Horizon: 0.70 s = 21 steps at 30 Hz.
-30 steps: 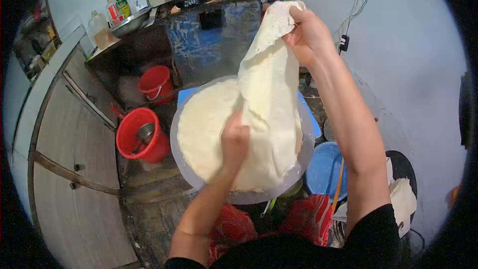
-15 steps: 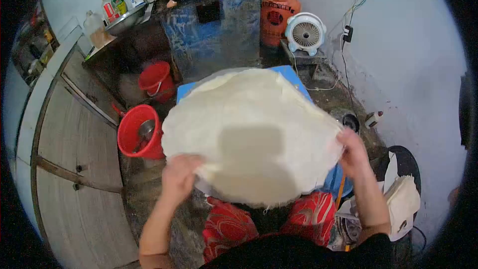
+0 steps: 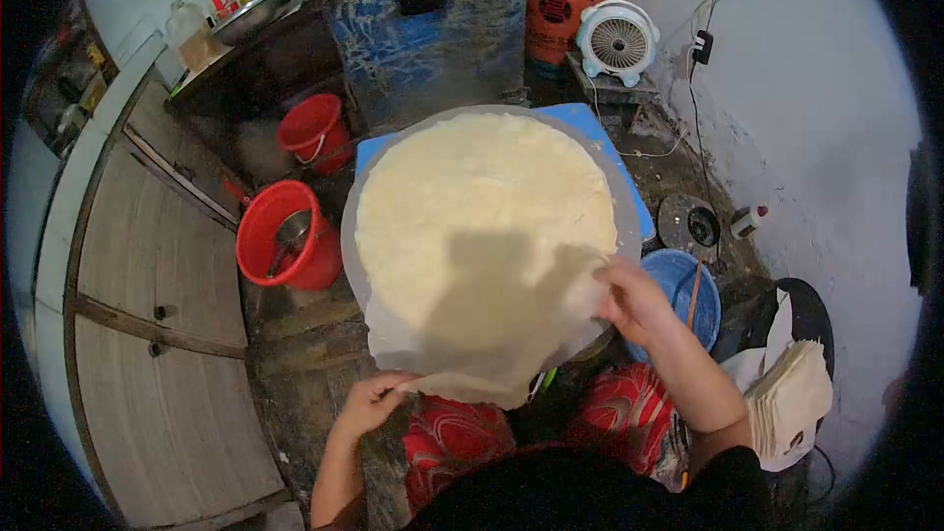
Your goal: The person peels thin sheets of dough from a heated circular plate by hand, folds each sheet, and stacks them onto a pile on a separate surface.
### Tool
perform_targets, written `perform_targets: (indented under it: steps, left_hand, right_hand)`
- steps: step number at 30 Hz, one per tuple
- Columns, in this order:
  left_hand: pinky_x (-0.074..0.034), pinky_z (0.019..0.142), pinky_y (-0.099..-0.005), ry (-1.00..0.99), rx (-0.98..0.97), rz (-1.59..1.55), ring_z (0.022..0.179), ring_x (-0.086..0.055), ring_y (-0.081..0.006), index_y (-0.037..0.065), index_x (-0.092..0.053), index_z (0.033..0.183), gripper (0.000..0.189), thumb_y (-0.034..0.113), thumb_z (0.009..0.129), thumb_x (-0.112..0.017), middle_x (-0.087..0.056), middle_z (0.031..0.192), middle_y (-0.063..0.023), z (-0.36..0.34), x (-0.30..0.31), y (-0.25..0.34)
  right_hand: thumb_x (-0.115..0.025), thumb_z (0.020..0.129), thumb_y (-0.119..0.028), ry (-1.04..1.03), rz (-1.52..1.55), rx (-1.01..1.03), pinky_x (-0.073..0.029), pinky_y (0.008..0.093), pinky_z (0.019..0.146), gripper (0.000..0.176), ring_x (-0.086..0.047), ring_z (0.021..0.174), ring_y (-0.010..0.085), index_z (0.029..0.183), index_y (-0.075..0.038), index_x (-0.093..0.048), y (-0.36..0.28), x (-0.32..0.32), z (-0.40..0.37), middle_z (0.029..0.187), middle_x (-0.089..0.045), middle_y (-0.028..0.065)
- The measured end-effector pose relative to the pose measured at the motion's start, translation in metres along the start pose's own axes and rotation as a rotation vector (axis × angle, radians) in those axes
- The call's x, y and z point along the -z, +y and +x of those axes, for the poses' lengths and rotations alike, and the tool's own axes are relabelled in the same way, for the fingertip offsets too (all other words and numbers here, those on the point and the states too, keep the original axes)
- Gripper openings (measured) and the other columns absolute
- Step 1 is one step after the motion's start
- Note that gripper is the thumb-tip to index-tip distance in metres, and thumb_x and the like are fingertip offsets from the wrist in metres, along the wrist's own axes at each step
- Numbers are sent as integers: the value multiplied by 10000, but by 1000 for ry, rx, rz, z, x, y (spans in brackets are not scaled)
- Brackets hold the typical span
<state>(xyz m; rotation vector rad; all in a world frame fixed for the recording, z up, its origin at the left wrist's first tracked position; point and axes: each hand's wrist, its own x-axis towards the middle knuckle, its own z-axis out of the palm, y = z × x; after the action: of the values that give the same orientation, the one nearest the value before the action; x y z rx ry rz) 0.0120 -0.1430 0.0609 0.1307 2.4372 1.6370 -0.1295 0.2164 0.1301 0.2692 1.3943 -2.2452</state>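
A large round pale sheet [image 3: 482, 177] lies over a wide round grey board or plate [image 3: 351, 265], which rests on a blue surface [image 3: 634, 199]. Its near edge hangs over the rim toward my lap as a thin, translucent flap. My left hand [image 3: 372, 403] pinches this flap at the lower left, just off the rim. At the right, my right hand [image 3: 629, 303] grips the sheet's edge near the rim, fingertips partly hidden. A shadow falls across the middle of the sheet.
Two red buckets [image 3: 317, 261] stand at the left, the nearer one holding a metal ladle. A blue basin [image 3: 678, 285] with a stick is at the right, near a folded pale stack [image 3: 787, 398] on a dark stool. A white fan [image 3: 618, 42] stands behind.
The sheet, held up before, now lies flat over the round board. My left hand has moved down and my right hand has moved left. The view has shifted slightly.
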Motion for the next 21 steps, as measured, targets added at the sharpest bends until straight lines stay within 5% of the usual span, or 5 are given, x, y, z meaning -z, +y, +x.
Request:
perform_targets:
  steps: [7,12,17,19,21]
  left_hand:
    - [-434,805,-298,57,180,-225,927,-564,-146,11,-622,1028,204,101,858,-554,-622,1031,-90,-26,-6,-18]
    - [-411,847,-328,150,113,-333,964,-561,-182,7,-630,1005,195,95,846,-562,-617,1040,-100,-35,-13,-39]
    - [-415,802,-322,259,103,-470,921,-560,-165,-6,-645,952,176,102,838,-566,-626,985,-106,-43,-3,-41]
    - [-412,553,-257,400,-25,-583,545,-522,-86,-35,-641,918,232,173,822,-601,-628,714,-74,-38,-4,-12]
    - [-362,455,-240,429,21,-667,441,-452,-76,-46,-633,917,266,199,814,-612,-623,695,-81,-48,2,-11]
  right_hand:
    - [-531,867,-206,-396,-248,176,-486,305,721,263,-573,893,160,1063,-31,-503,0,-79,88,1020,-565,67]
    - [-511,879,-249,107,-615,-39,-447,244,460,287,-571,527,142,760,3,-578,25,-7,115,648,-584,76]
    - [-536,830,-275,391,-1047,29,-464,338,536,299,-585,536,238,757,12,-574,23,58,131,663,-600,149]
    - [-487,826,-206,620,-1240,507,-459,381,694,226,-572,800,376,829,-7,-594,28,66,142,814,-605,200]
    - [-494,822,-196,564,-1200,673,-458,385,697,211,-574,805,369,840,-14,-599,23,65,147,831,-608,187]
